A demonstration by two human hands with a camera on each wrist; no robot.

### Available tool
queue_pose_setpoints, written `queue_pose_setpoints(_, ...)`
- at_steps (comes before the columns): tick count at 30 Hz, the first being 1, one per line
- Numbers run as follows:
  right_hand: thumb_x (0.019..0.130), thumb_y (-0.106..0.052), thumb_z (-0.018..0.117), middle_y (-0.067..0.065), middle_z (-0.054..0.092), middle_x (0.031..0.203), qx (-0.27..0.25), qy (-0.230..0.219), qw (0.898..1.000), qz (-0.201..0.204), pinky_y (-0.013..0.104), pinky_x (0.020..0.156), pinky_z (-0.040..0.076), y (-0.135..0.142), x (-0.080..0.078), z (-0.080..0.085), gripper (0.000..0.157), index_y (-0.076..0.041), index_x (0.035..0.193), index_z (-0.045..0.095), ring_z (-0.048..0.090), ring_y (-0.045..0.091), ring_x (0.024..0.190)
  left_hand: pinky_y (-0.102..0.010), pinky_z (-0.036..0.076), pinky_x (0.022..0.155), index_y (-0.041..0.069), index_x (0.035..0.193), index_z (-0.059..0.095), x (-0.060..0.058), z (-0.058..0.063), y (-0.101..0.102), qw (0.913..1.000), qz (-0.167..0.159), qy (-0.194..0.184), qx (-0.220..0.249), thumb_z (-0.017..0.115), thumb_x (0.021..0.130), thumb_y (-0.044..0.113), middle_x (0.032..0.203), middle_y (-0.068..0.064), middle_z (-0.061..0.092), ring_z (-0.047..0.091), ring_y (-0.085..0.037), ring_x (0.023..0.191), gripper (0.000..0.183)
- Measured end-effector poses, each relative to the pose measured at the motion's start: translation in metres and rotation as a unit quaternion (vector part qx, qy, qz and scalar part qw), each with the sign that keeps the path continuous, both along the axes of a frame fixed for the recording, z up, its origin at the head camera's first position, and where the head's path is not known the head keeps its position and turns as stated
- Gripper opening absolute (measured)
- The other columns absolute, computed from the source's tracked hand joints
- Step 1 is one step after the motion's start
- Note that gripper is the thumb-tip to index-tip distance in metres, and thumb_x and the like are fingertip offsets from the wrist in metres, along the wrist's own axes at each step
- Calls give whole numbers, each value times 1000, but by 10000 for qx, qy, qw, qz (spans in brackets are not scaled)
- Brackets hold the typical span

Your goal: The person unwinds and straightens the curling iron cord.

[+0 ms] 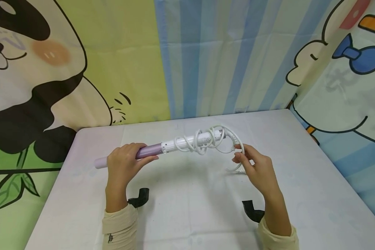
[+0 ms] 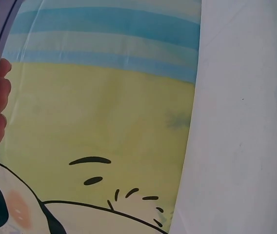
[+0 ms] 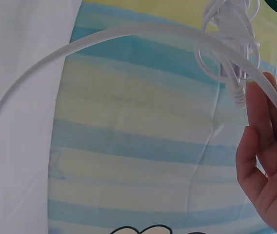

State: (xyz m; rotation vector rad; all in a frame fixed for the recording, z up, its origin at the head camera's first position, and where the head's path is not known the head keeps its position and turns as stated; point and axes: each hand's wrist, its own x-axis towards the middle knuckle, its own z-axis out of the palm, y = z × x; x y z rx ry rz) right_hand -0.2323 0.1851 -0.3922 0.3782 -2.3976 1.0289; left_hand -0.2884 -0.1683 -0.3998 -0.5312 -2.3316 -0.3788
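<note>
We judge the work in hand to be handling a white power cord that lies in loose loops round the white part of a purple-and-white hair iron; whether it is going on or coming off, we cannot tell. The iron appears lifted above the white table, near its middle, tilted slightly so that its cord end sits higher in the head view. To our eye, the next move calls for a steady iron and a right hand that guides the slack round the barrel without snagging the loops. Our left hand is wrapped over the purple section, back of the hand upward, thumb along the near side; the left wrist view shows four fingertips curled at its edge. Our right hand is just beyond the cord end, its fingers bent and nearly closed, with an arc of cord running between them; how firmly they grip it, we cannot tell. Both forearms reach forward from beige sleeves, angled slightly inward.
</note>
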Motion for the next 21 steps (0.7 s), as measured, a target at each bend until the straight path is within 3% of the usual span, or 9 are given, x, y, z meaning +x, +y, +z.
queue_pose_setpoints(6, 87, 4, 61, 9, 69, 70, -362, 297, 9978, -464, 4, 64, 44, 8, -5, -4, 18, 5, 105, 64, 56, -14, 64, -34, 43, 49, 6, 87, 70, 0, 0, 1, 9999, -92, -75, -53, 30, 78, 81, 73, -11, 71, 61, -24, 56, 85)
queue_pose_setpoints(12, 91, -1, 58, 13, 69, 72, -450, 118, 9951, -877, 5, 53, 39, 16, -11, -8, 17, 5, 106, 64, 49, -23, 62, -33, 41, 49, 7, 86, 70, 0, 0, 1, 9997, -205, -45, -104, 30, 78, 81, 71, -9, 71, 60, -22, 55, 84)
queue_pose_setpoints(16, 94, -7, 56, 14, 70, 74, -417, -230, 9927, -1109, 13, 46, 35, 20, -14, -10, 19, 3, 107, 64, 52, -15, 60, -33, 41, 49, 8, 85, 70, 0, 0, 2, 9995, -322, -11, -61, 32, 78, 80, 70, -8, 70, 59, -21, 55, 82)
queue_pose_setpoints(21, 96, -12, 53, 14, 70, 79, -143, -940, 9886, -1164, 17, 51, 41, 22, -19, -17, 22, 2, 111, 62, 64, 14, 63, -33, 42, 51, 9, 86, 70, 0, -1, 2, 9991, -419, -91, 31, 35, 78, 80, 73, -8, 71, 61, -22, 58, 80)
